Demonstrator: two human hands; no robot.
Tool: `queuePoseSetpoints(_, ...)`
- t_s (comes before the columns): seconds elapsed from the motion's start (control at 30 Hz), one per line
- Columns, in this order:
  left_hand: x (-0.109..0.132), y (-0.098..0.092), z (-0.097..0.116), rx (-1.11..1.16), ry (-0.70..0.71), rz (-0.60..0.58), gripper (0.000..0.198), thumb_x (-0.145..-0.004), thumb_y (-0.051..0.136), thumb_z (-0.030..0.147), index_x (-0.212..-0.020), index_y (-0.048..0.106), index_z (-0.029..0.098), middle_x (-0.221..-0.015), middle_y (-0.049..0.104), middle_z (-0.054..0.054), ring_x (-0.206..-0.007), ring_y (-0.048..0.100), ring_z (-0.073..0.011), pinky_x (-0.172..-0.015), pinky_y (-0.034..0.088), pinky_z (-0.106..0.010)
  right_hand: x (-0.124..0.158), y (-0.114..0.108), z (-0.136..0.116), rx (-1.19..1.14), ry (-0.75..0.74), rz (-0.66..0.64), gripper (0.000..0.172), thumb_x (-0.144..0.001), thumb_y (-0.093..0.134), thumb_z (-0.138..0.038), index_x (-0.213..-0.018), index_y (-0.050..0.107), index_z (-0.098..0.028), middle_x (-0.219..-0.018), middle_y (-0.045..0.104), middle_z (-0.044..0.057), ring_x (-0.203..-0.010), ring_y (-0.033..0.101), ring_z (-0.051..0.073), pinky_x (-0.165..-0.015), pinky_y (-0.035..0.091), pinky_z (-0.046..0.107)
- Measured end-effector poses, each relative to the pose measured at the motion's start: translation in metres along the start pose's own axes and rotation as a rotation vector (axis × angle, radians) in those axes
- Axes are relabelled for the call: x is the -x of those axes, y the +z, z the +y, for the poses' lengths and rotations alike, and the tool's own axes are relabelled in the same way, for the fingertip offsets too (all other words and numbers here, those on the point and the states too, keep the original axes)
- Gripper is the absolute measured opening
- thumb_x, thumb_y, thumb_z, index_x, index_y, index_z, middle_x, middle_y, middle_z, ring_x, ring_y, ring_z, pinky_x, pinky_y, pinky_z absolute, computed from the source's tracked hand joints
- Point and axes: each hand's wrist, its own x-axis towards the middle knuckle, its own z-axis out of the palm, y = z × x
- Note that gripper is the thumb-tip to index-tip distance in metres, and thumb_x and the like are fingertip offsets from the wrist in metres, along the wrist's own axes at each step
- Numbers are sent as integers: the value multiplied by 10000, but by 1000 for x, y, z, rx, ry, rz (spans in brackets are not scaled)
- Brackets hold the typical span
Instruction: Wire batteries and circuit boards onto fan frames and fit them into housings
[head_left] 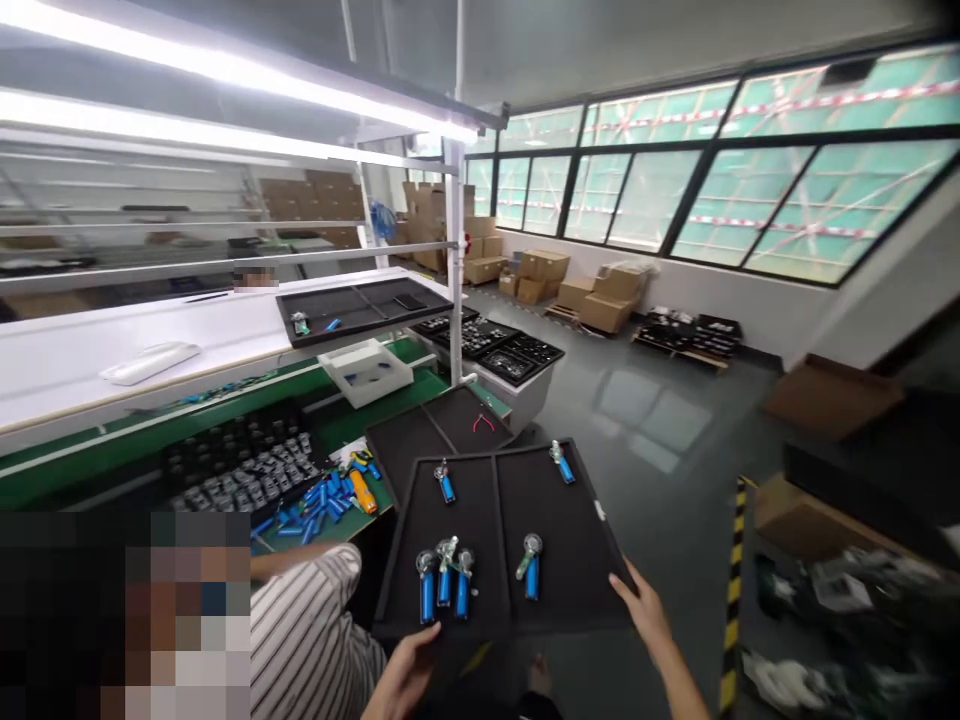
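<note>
A shallow black tray [555,600] with a centre divider is held level in front of me. My left hand [409,668] grips its near edge at the left, thumb on the rim. On the right side rim, my right hand [643,605] is closed with the thumb on top; its other fingers are hidden below. Several blue battery cells [462,598] with small round metal parts and green circuit boards attached lie in both halves of the tray. Beyond it, another black tray [405,440] on the bench bears red-handled pliers [484,423].
A person in a striped sleeve [300,620] sits close on my left. Loose blue cells [319,510] and an orange-yellow tool [363,492] lie on the green bench. A white upright post [455,270] stands at the bench corner. Cardboard boxes [607,295] line the window wall.
</note>
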Motion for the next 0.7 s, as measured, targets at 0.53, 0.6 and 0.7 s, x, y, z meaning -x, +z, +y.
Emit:
queuePoseSetpoints(0.53, -209, 89, 193, 417, 406, 249, 241, -1006, 660, 302, -1172, 674, 128, -1100, 727, -77, -930, 726, -189, -812, 638, -372, -384, 282, -222, 308, -291, -547, 345, -1024, 644, -374, -1317, 635, -191, -1365, 633, 104, -1162, 660, 265, -979, 586, 474)
queuePoseSetpoints(0.6, -233, 77, 203, 435, 440, 307, 154, -1002, 639, 207, -1108, 694, 110, -1004, 754, -72, -897, 745, -189, -814, 645, -370, -428, 314, -217, 389, -326, -626, 338, -1023, 649, -374, -1297, 640, -177, -1317, 654, 102, -1117, 677, 251, -944, 600, 458)
queuePoseSetpoints(0.7, -267, 49, 206, 433, 493, 398, 169, -876, 596, -19, -929, 726, 76, -915, 787, -101, -855, 771, -198, -829, 652, -341, -497, 362, -190, 518, -394, -713, 326, -1020, 656, -373, -1264, 646, -158, -1249, 677, 97, -1062, 693, 232, -907, 609, 441)
